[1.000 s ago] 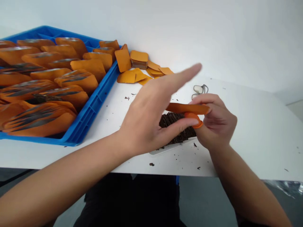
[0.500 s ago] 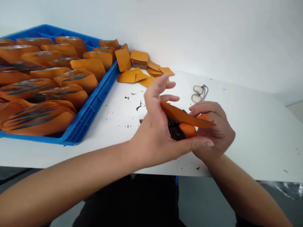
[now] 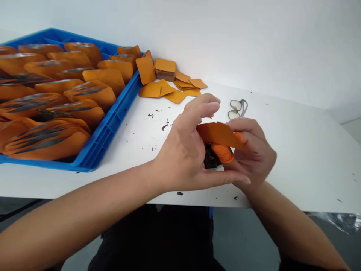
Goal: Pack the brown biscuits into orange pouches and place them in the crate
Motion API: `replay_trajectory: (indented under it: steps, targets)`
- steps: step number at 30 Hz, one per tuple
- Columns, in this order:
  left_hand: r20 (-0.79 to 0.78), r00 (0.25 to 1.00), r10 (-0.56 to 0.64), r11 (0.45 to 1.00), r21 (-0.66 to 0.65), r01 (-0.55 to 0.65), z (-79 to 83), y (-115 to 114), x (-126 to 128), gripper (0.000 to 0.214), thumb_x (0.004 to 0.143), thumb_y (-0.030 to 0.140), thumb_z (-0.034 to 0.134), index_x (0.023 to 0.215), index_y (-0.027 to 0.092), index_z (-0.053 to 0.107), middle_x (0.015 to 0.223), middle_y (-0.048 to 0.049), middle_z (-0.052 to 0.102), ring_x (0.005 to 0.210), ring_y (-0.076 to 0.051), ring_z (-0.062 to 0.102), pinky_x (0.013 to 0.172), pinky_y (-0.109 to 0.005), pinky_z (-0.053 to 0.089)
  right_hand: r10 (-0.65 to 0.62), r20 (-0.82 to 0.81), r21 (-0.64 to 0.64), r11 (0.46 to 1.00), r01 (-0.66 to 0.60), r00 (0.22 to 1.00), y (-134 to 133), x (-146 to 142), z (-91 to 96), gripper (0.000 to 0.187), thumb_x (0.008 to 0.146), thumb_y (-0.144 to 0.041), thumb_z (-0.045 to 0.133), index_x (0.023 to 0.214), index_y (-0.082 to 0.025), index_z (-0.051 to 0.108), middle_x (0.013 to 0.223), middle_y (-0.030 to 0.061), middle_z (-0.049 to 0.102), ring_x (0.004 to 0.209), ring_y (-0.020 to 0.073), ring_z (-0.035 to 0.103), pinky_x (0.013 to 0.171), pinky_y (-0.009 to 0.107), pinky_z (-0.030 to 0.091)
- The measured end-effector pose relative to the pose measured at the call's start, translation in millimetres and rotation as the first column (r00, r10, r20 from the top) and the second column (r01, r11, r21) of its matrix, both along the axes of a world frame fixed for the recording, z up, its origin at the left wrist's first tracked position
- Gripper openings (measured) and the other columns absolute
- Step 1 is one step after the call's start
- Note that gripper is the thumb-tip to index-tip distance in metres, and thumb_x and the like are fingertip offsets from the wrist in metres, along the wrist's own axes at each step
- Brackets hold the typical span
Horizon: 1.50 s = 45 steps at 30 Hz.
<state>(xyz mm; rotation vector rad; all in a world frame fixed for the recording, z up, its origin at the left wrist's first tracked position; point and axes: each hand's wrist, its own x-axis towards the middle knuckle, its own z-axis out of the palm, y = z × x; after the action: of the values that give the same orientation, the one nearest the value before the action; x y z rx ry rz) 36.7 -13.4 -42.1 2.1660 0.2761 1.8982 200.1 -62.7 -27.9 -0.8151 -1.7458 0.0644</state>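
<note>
Snugly, orange pouch (image 3: pixel 218 134) between fingers (image 3: pixel 203 107)

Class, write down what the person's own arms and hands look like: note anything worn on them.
The left forearm and right forearm are bare: no sleeves, watch or bracelet in view. The left hand wears nothing. The right hand has an orange finger cot on one digit.

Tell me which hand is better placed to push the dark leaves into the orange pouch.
Left, probably. The left hand is curled around the dark leaves beside the orange pouch; the right hand is busy gripping that pouch.
</note>
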Motion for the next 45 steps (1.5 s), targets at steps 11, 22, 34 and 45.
replay_trajectory:
  steps: [11, 22, 34, 45]
  targets:
    - [-0.289, 0.941, -0.175, 0.983, -0.112, 0.148, 18.2, -10.8, -18.0, 0.062, 0.1, 0.04, 0.079, 0.149, 0.012, 0.052, 0.147, -0.0126, 0.067, 0.14, -0.02, 0.065, 0.123, -0.035, 0.057, 0.06, -0.059, -0.105, 0.992, -0.066, 0.996, -2.1, -2.7, 4.7, 0.032, 0.093, -0.029, 0.073, 0.071, -0.022, 0.052, 0.084, -0.002, 0.062, 0.078, 0.0129, 0.061, 0.067, 0.031, 0.05]
    - [-0.455, 0.891, -0.015, 1.0, -0.031, 0.0, 23.4, -7.2, -25.3, 0.04, 0.096, 0.035, 0.069, 0.131, 0.023, 0.053, 0.125, -0.0078, 0.074, 0.106, -0.023, 0.075, 0.083, -0.039, 0.066, 0.024, 0.05, -0.104, 0.994, -0.019, 0.998, -2.5, -5.5, 4.6, 0.031, 0.083, -0.015, 0.075, 0.071, -0.023, 0.047, 0.071, -0.0046, 0.05, 0.064, 0.0108, 0.045, 0.054, 0.029, 0.038]
    - [-0.374, 0.912, -0.168, 0.958, -0.28, 0.062, 18.1, -15.6, -22.4, 0.046, 0.09, 0.027, 0.059, 0.134, 0.025, 0.042, 0.104, -0.0007, 0.074, 0.082, -0.02, 0.077, 0.054, -0.036, 0.057, 0.04, 0.079, -0.077, 0.996, -0.034, 0.996, -4.6, -5.0, 4.9, 0.037, 0.085, -0.019, 0.08, 0.073, -0.025, 0.046, 0.069, -0.0042, 0.051, 0.061, 0.0114, 0.047, 0.049, 0.031, 0.039]
    - [-0.328, 0.929, -0.171, 0.934, -0.355, 0.046, 26.5, -1.8, -35.1, 0.054, 0.082, 0.024, 0.061, 0.133, 0.027, 0.043, 0.086, 0.0037, 0.067, 0.064, -0.016, 0.062, 0.052, -0.033, 0.048, 0.12, -0.026, 0.003, 0.993, -0.12, 0.992, 1.0, 14.1, 8.9, 0.062, 0.082, -0.034, 0.082, 0.143, -0.034, 0.071, 0.104, 0.0069, 0.07, 0.083, 0.0243, 0.066, 0.065, 0.046, 0.057]
